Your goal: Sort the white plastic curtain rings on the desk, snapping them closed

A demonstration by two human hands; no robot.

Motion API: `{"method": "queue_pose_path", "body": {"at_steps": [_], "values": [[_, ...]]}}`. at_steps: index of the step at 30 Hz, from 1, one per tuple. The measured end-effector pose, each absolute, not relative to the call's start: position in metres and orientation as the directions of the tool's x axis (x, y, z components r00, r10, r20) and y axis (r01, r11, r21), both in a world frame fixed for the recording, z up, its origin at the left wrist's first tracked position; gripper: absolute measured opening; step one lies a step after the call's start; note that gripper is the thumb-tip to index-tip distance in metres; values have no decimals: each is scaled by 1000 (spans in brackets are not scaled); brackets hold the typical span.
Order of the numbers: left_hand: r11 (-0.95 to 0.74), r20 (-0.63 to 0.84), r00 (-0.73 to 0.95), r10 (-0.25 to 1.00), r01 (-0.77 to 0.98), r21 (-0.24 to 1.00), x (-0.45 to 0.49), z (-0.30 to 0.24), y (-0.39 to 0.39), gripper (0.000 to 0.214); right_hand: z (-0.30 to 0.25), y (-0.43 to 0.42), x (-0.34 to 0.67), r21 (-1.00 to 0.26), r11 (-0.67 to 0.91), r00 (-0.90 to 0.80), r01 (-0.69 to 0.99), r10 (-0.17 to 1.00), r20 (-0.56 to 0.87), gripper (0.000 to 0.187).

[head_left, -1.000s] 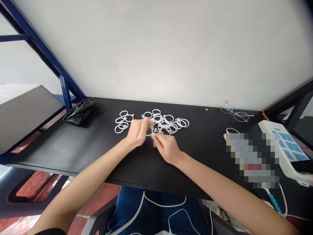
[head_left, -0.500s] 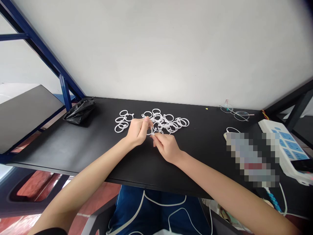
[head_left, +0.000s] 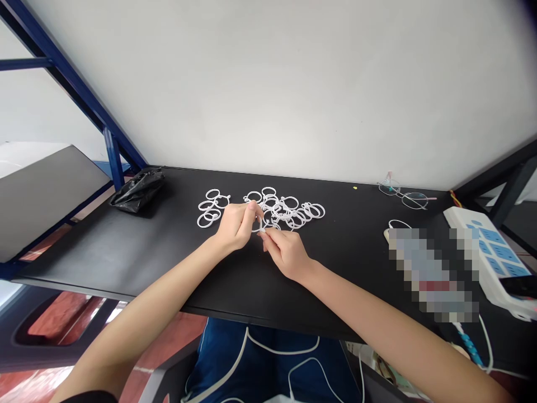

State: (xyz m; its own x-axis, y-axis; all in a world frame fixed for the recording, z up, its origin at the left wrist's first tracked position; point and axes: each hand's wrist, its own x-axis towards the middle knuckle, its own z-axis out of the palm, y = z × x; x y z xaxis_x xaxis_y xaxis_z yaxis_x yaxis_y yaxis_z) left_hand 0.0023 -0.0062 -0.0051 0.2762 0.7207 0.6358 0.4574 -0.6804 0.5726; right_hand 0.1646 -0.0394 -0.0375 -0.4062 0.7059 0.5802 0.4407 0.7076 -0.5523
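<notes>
Between my two hands is a small white ring, partly covered by the fingers. My left hand is closed, its thumb on top, gripping the ring's upper left side. My right hand pinches the ring's lower right side between thumb and fingers. Just behind the hands lies a heap of similar white rings with small eyelets, overlapping one another. A smaller group of the same white rings rests left of my left hand.
All this lies on a black table. A crumpled black plastic bag is at the left. To the right are eyeglasses, a blurred-out phone with a cable, and a white power strip. A white wall stands behind.
Hardly anything differs. Both hands keep hold of the same ring in the same place, and the view has shifted very slightly.
</notes>
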Motion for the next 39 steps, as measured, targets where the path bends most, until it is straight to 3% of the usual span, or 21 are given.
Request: {"method": "queue_pose_path", "body": {"at_steps": [9, 13, 23, 32, 39], "values": [[-775, 670, 408, 620, 454, 440, -2, 0, -7, 46, -35, -40, 164, -583, 705, -373, 405, 709, 599, 28], [-765, 650, 443, 618, 529, 367, -6, 4, -5, 45, -34, -40, 164, -600, 686, -350, 412, 727, 591, 28], [-497, 378, 421, 824, 858, 127, -31, 16, 15, 38, -36, -40, 166, -626, 663, -337, 410, 748, 572, 24], [-296, 207, 266, 941, 946, 131, -62, 12, 36, 26, -36, -40, 166, -634, 658, -325, 406, 752, 573, 27], [-275, 114, 260, 959, 950, 149, -70, -1, 43, 18, -37, -39, 165, -636, 656, -316, 406, 754, 576, 27]]}}
